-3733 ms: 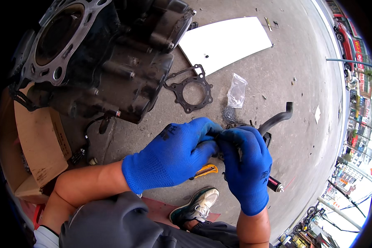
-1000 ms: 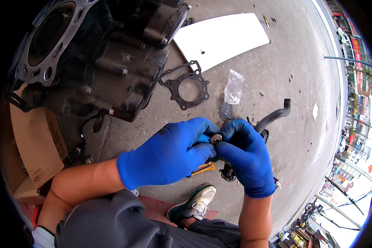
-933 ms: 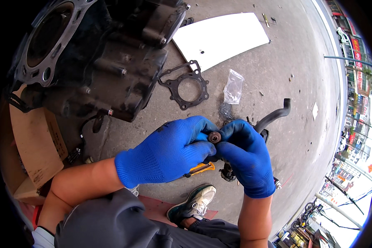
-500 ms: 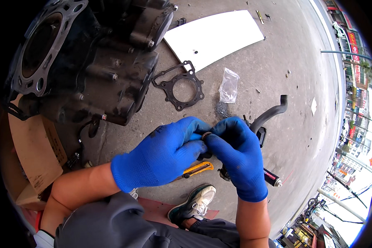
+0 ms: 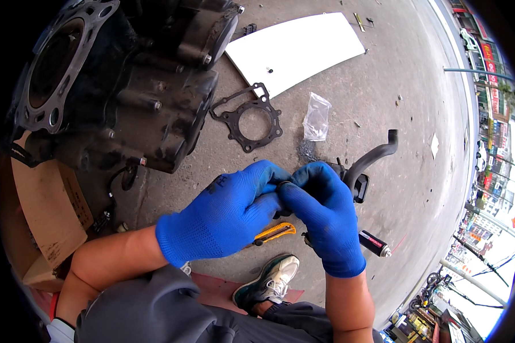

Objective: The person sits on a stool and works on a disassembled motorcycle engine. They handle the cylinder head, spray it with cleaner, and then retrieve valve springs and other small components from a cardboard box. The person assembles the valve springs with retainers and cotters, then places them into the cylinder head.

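My left hand (image 5: 220,208) and my right hand (image 5: 326,217), both in blue work gloves, meet fingertip to fingertip above the ground. Their fingers are closed around a small dark part, mostly hidden, and I cannot make out what it is. A yellow utility knife (image 5: 274,233) lies on the ground just below the hands. Beyond them rests a flat black gasket (image 5: 230,118) with a large round opening. To the right of that is a clear plastic bag (image 5: 316,118).
A dark engine block (image 5: 149,103) stands at upper left, above an open cardboard box (image 5: 48,206). A white panel (image 5: 303,48) lies at the back. On the right are a bent black hose (image 5: 375,155) and a spray can (image 5: 374,244). My shoe (image 5: 272,280) is below.
My right hand has shifted slightly left and up, uncovering more of the spray can and the black piece by the hose. The left hand is almost unmoved. Both still pinch together.
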The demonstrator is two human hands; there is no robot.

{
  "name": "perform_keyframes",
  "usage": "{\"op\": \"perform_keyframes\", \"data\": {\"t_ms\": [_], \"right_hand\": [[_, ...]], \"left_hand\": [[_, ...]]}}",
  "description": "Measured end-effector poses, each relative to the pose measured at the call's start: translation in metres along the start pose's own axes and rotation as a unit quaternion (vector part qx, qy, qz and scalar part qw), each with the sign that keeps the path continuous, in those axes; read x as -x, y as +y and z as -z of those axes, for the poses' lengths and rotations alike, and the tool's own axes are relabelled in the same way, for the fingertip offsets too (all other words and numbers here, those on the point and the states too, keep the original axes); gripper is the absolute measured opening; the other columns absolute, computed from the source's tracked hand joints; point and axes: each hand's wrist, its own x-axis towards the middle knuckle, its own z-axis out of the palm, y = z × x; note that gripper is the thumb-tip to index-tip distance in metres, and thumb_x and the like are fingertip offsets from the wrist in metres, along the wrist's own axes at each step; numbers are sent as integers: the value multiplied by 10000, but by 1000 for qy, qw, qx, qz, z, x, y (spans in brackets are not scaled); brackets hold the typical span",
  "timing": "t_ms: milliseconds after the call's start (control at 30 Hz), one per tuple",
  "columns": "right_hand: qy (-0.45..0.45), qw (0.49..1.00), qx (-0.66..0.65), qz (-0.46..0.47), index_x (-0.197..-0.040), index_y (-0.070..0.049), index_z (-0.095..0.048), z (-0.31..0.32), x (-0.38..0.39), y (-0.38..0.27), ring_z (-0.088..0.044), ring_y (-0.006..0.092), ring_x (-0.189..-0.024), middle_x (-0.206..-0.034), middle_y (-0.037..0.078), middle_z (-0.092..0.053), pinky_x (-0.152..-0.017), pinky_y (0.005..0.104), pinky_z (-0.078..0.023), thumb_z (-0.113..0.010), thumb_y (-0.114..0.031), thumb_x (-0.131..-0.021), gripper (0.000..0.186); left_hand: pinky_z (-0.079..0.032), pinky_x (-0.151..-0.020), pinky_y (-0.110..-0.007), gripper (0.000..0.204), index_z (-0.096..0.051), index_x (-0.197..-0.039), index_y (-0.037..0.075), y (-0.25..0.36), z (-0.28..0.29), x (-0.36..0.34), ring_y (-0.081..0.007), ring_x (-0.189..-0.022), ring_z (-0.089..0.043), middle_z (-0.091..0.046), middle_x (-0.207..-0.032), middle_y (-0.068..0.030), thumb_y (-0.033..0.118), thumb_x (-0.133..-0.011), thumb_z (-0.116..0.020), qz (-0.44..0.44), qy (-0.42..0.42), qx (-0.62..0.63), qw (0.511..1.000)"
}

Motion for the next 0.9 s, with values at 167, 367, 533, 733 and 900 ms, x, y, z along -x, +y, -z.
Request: {"op": "perform_keyframes", "data": {"t_ms": [167, 367, 533, 733, 900], "right_hand": [[4, 998, 61, 34, -968, 7, -559, 0, 0, 6, -614, 90, -796, -859, 55, -632, -717, 252, -550, -686, -66, -895, 164], [-6, 999, 43, 20, -971, 13, -567, 0, 0, 3, -618, 94, -781, -859, 62, -636, -710, 246, -545, -699, -75, -893, 177], [-15, 998, 48, 36, -981, 11, -575, 4, -1, 5, -627, 98, -797, -870, 62, -645, -717, 247, -534, -705, -75, -889, 181], [-36, 999, 4, 28, -1009, 6, -583, 9, -1, 6, -618, 90, -803, -913, 61, -664, -731, 247, -525, -693, -56, -889, 174], [-40, 999, 7, 24, -1020, 5, -586, 16, -3, 11, -623, 91, -827, -927, 61, -669, -748, 246, -525, -683, -42, -892, 168]], "left_hand": [[-514, -907, -312, 327, -479, -1292, -48, -2, -2, 3, -161, -1048, -621, -620, -1140, -145, -11, -968, -500, -16, 9, -16, 1000], [-503, -920, -307, 340, -485, -1294, -35, 0, 3, 3, -152, -1059, -610, -609, -1154, -135, 5, -957, -512, -16, -14, 64, 998], [-497, -926, -300, 344, -486, -1295, -32, -1, 2, 3, -146, -1049, -609, -611, -1145, -126, 18, -956, -513, -10, -12, 91, 996], [-499, -917, -298, 327, -487, -1287, -42, 1, 2, 3, -152, -1044, -618, -619, -1121, -131, 34, -969, -505, -8, -16, 82, 996], [-504, -913, -304, 318, -484, -1281, -51, -1, 2, 2, -162, -1034, -629, -618, -1115, -135, 39, -977, -498, -9, -12, 68, 998]]}}
